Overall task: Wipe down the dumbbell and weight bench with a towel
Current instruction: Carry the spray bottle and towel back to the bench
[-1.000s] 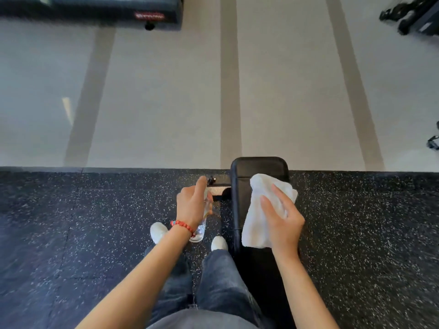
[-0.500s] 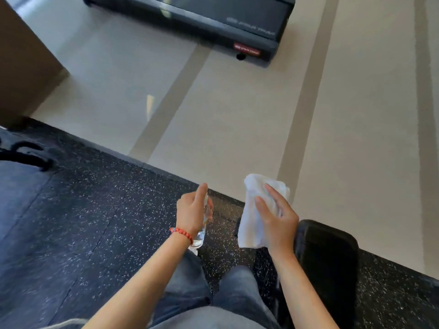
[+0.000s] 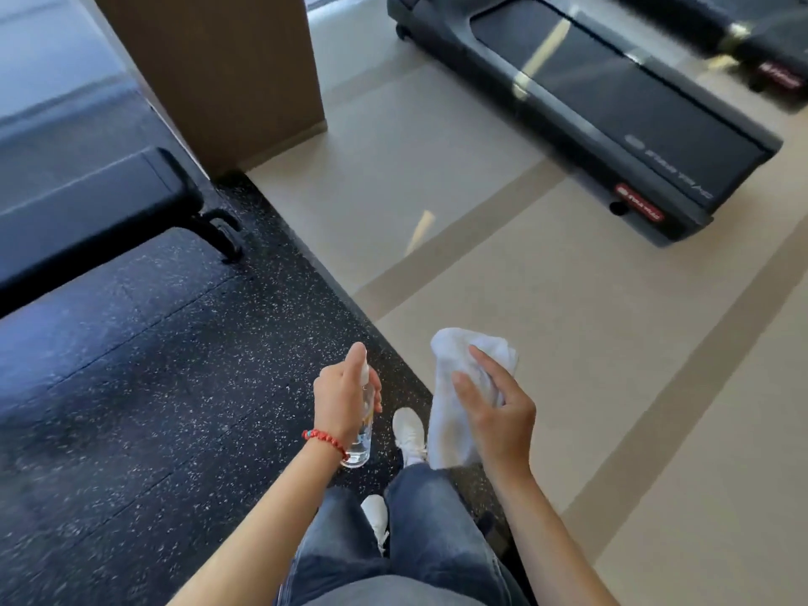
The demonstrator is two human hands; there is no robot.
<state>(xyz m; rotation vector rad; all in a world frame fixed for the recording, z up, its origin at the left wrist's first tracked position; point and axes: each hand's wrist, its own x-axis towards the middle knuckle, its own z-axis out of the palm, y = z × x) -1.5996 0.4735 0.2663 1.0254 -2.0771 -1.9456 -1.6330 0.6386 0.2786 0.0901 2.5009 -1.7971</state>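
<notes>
Head view: towel (image 3: 459, 387) is gripped in the right hand (image 3: 498, 413), spray bottle (image 3: 363, 422) in the left hand (image 3: 343, 398), both in the air. A black padded bench (image 3: 87, 203) lies far to the upper left, nearer the left hand, its long axis running left to right. No dumbbell is visible.

A black treadmill (image 3: 603, 111) lies across the upper right on the beige floor (image 3: 568, 321), which carries darker tan stripes. A second treadmill (image 3: 743, 32) sits behind it at the top right corner. A brown column (image 3: 218, 72) rises at the upper left, where the beige floor meets the black speckled rubber mat (image 3: 131, 387). White shoes (image 3: 409, 433) and blue jeans (image 3: 419, 531) show at the bottom.
</notes>
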